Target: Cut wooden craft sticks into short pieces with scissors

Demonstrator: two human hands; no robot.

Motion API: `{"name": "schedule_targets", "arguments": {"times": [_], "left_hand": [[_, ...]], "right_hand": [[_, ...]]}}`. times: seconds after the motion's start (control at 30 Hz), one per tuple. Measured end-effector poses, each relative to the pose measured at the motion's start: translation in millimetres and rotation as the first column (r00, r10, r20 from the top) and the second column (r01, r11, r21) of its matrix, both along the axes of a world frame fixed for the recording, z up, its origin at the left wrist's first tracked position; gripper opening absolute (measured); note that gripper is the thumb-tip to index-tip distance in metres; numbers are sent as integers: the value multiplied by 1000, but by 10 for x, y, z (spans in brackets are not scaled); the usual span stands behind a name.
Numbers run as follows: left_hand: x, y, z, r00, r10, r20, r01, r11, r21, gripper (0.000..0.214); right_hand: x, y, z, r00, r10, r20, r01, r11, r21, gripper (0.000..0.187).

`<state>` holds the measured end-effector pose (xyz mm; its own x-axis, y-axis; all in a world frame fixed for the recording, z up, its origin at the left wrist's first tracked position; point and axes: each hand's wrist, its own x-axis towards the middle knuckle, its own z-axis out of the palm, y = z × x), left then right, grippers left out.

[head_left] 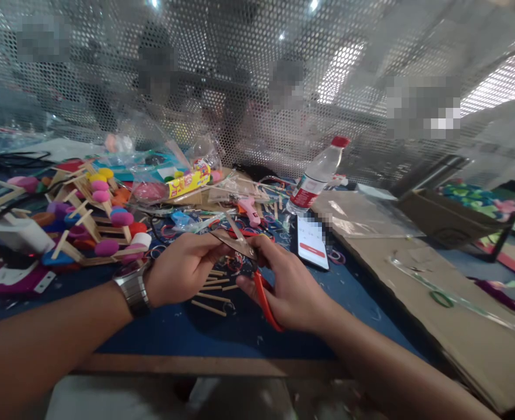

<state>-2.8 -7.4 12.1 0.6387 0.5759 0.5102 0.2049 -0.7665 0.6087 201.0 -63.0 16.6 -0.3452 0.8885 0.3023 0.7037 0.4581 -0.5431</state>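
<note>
My right hand (290, 283) grips a pair of scissors (262, 300) by their red handles, with the metal blades spread apart and pointing up and to the left. Close against the blades, my left hand (182, 265) has its fingers pinched together; whatever they hold is too small or hidden to name. A metal watch sits on the left wrist. Below the hands, several short wooden sticks (209, 307) lie on the blue table top (170, 335). Small rubber bands are scattered around and behind the fingers.
Stick models with coloured foam pieces (107, 248) crowd the left, beside a white plug adapter (28, 238). Behind are a yellow wrapper (189, 182), a pink glue gun (251, 210) and a water bottle (316, 178). A phone (312, 242) and cardboard (414, 303) lie right.
</note>
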Motion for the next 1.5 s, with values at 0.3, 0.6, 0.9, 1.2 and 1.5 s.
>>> {"name": "schedule_targets", "arguments": {"times": [0.3, 0.6, 0.9, 1.2, 1.5], "left_hand": [[-14, 3, -33, 999, 46, -27, -46, 999, -1, 28], [3, -14, 17, 999, -44, -2, 44, 999, -14, 29], [6, 30, 14, 992, -9, -122, -1, 996, -86, 30], [5, 51, -8, 996, 22, -82, -27, 997, -67, 32], [-27, 64, -13, 991, 95, -89, -104, 990, -99, 32]], "right_hand": [[24, -5, -1, 1000, 9, 22, -8, 1000, -28, 39], [17, -5, 0, 995, -36, 98, 41, 998, -48, 12], [-6, -90, 77, 974, 188, -125, -213, 949, -234, 11], [143, 130, -80, 966, -32, -257, -13, 985, -174, 13], [117, 185, -171, 984, -93, -155, 67, 984, -166, 33]]}}
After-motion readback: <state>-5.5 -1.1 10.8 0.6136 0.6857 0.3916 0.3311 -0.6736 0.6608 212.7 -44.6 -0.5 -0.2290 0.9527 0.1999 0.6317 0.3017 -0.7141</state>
